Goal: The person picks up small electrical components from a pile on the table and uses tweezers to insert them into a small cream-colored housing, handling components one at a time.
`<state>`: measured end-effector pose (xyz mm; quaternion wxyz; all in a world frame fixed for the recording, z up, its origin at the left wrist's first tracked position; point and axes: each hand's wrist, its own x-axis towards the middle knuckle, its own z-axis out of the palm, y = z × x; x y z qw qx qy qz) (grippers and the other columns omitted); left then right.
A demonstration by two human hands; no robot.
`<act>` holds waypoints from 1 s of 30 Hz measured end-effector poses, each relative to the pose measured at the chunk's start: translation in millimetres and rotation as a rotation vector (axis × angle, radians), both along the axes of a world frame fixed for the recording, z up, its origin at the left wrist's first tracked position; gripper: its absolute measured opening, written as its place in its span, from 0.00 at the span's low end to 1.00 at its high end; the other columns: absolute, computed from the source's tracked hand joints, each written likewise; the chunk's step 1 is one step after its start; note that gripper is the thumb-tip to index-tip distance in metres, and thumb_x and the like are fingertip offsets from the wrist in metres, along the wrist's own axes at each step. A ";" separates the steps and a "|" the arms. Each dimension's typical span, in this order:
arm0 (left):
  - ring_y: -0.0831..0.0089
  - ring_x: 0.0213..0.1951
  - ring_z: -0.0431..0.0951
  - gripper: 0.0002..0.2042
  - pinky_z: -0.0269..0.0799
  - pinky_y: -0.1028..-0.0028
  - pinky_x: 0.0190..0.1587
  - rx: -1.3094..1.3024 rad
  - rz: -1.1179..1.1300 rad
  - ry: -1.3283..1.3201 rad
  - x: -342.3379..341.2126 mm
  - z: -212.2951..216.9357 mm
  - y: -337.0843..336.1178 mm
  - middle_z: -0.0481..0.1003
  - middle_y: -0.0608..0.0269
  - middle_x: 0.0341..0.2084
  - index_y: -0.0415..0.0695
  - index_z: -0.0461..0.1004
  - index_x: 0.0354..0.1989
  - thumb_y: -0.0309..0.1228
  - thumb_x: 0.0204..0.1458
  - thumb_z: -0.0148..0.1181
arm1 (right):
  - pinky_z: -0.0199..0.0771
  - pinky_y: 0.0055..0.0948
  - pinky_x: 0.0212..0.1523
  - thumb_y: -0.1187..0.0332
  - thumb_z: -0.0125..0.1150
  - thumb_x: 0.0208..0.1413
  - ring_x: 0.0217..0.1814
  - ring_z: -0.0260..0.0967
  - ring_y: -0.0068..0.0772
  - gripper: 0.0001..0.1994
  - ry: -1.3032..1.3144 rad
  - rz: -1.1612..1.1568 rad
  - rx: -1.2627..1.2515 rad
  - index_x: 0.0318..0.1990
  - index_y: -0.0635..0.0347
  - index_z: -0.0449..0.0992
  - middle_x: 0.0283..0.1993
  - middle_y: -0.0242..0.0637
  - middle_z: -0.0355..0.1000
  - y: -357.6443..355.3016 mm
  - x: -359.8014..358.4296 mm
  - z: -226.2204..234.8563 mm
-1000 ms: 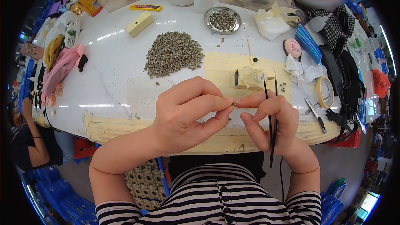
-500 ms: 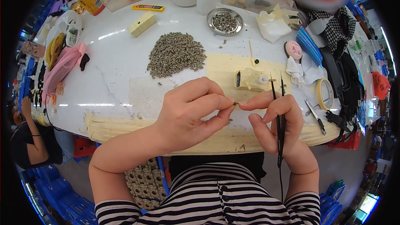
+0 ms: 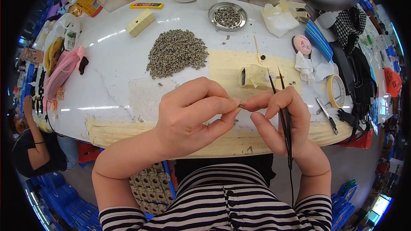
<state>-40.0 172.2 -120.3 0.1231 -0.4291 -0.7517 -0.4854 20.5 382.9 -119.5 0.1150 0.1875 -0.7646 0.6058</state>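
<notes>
Your left hand (image 3: 192, 117) pinches a small metallic piece (image 3: 241, 105) near centre; your right hand (image 3: 298, 119), half-curled, holds tweezers (image 3: 288, 140) — a big pile (image 3: 176, 54) lies left, the far dish (image 3: 212, 16) holds fewer — which are done isn't clear.

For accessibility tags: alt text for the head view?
A person's left hand pinches a tiny part; the right hand, gripping black tweezers, has its forefinger touching or close beside it. Beyond, a heap of small greyish pieces and a metal dish holding more lie on a white table.
</notes>
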 end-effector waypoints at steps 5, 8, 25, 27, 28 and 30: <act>0.74 0.28 0.79 0.13 0.74 0.79 0.27 -0.018 0.020 -0.014 -0.2 -1.5 0.6 0.77 0.61 0.30 0.39 0.83 0.35 0.15 0.39 0.71 | 0.79 0.27 0.38 0.85 0.67 0.49 0.42 0.82 0.36 0.11 0.141 -0.037 0.039 0.34 0.62 0.70 0.36 0.42 0.78 -1.9 1.4 -0.2; 0.75 0.28 0.79 0.13 0.73 0.79 0.26 -0.013 0.017 -0.016 -1.2 -2.7 1.2 0.77 0.61 0.29 0.39 0.83 0.35 0.15 0.39 0.71 | 0.79 0.26 0.35 0.86 0.67 0.47 0.41 0.83 0.37 0.12 0.223 -0.058 0.119 0.33 0.62 0.70 0.32 0.39 0.76 -2.7 0.7 -1.2; 0.75 0.28 0.79 0.13 0.75 0.79 0.27 0.044 -0.019 -0.007 0.2 -0.8 0.3 0.78 0.60 0.31 0.39 0.83 0.35 0.15 0.39 0.72 | 0.78 0.24 0.40 0.84 0.66 0.50 0.38 0.81 0.33 0.10 0.090 -0.045 0.085 0.33 0.63 0.70 0.38 0.45 0.79 -4.1 -0.6 -0.4; 0.75 0.28 0.79 0.13 0.75 0.79 0.27 0.038 -0.033 0.006 -0.3 -1.0 0.4 0.78 0.59 0.31 0.38 0.83 0.35 0.15 0.39 0.72 | 0.78 0.24 0.42 0.83 0.66 0.51 0.40 0.80 0.32 0.10 -0.024 0.006 0.026 0.34 0.63 0.70 0.39 0.46 0.80 -2.0 -1.5 1.8; 0.75 0.28 0.79 0.13 0.75 0.79 0.27 0.035 -0.041 0.011 -0.3 -1.6 0.4 0.78 0.59 0.31 0.38 0.83 0.35 0.15 0.39 0.72 | 0.77 0.24 0.43 0.83 0.66 0.52 0.41 0.80 0.32 0.10 -0.082 0.030 -0.002 0.34 0.63 0.70 0.40 0.46 0.80 -1.3 -1.3 2.1; 0.75 0.28 0.79 0.13 0.75 0.79 0.27 0.035 -0.039 0.017 0.1 -2.6 0.2 0.78 0.59 0.31 0.38 0.83 0.36 0.15 0.40 0.72 | 0.77 0.25 0.44 0.83 0.66 0.52 0.42 0.80 0.32 0.10 -0.100 0.041 -0.066 0.35 0.63 0.69 0.40 0.46 0.80 -1.3 -0.8 -0.2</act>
